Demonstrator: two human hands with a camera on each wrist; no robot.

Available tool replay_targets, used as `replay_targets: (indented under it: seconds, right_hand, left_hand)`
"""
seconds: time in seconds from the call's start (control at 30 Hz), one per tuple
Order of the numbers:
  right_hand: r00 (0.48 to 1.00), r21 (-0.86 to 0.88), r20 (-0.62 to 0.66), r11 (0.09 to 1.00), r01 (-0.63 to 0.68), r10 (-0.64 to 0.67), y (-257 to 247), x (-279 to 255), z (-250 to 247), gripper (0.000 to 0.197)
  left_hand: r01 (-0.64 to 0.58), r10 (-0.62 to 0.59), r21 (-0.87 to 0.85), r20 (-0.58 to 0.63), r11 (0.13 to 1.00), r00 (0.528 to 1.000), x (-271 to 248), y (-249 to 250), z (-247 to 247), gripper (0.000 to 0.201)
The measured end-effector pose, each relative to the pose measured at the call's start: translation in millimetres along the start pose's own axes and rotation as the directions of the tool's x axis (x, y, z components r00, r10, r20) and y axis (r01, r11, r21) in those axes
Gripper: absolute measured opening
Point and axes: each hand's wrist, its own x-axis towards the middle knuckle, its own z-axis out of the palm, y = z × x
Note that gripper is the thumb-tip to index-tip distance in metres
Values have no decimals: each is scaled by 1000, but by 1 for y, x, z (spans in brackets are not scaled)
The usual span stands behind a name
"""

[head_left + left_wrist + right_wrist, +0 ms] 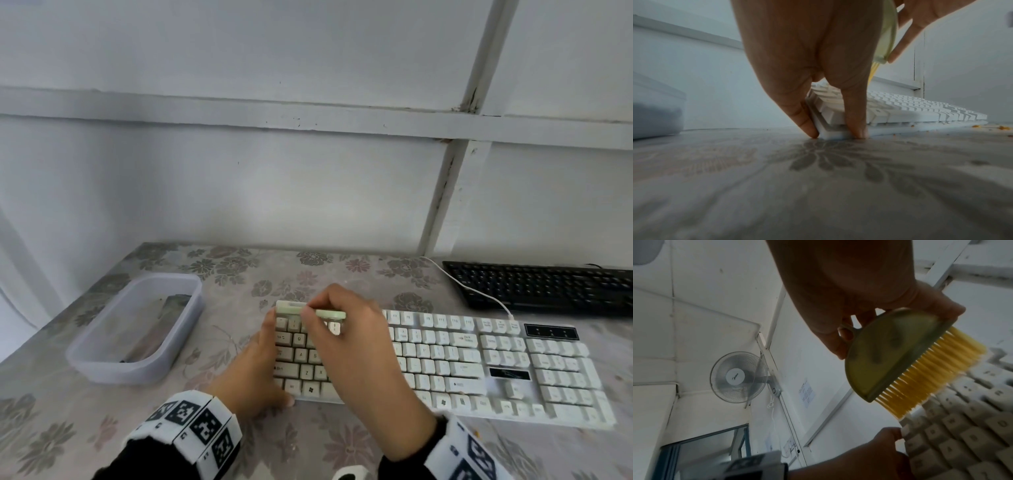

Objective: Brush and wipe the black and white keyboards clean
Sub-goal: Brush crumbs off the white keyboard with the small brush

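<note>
White keyboard (pixel 462 363) lies flat on the floral-cloth bench (pixel 239 274), long axis running left-right, near edge close to the person. Left hand (pixel 253 370) is at its left end: in the left wrist view two fingers (pixel 803 116) straddle the front-left corner, one against the left side, one against the front edge, tips down on the cloth, curled round the corner and bracing it. Right hand (pixel 356 346) is above the left key block, fingers clamped on a pale green half-round brush (pixel 308 313); yellow bristles (pixel 931 374) point down and reach the upper-left key rows, contact at the tips looks likely but blurred. Black keyboard (pixel 544 287) sits behind the white one at the far right, near the wall, running out of frame on the right; a white cable (pixel 469 287) crosses its left end down to the white keyboard's back edge. Translucent plastic tub (pixel 137 329) stands left of the white keyboard, apart from it, with a strip of bare cloth between; something grey inside, can't tell what. Small orange crumbs (pixel 1001 128) lie on the cloth along the white keyboard's front edge toward the right. Open cloth in front of the keyboard and behind its left half up to the wall.
</note>
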Motion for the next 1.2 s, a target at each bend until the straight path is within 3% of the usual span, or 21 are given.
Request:
replay_targets:
  seconds: [0.13,0.3,0.4,0.57,0.83,1.07,1.2]
  right_hand:
    - [1000,-39,-4,999,-12,12,4,0,11,12]
    - [987,-69,-137,993,-92,82,29,2,-13,19]
    - [981,-60,-191,997,-37,25,25,0,-26,20]
    - [999,2,-45,1000,23,-23,1,-2,-4,14]
    - [986,-33,-152,997,-69,63,28,-5,-23,13]
    - [998,-7,-47,999,38,-38,10,-4,-3,13]
    - [995,24,-97,999,-36,38,39,-5,-21,13]
  left_hand:
    - [-15,15,6,1,1000,1000,3,-7,2,126]
    - [11,-11,1,6,1000,1000,1,-3,2,132]
    - [-10,10,-23,8,1000,1000,1,-1,0,130]
    - [9,-9,11,-22,1000,1000,1,0,2,123]
    - [-51,49,-54,-26,997,998,1,-2,0,126]
    - [-16,14,-45,-37,999,999,-1,4,-2,111]
    - [-66,65,-44,-38,997,997,-2,2,-2,102]
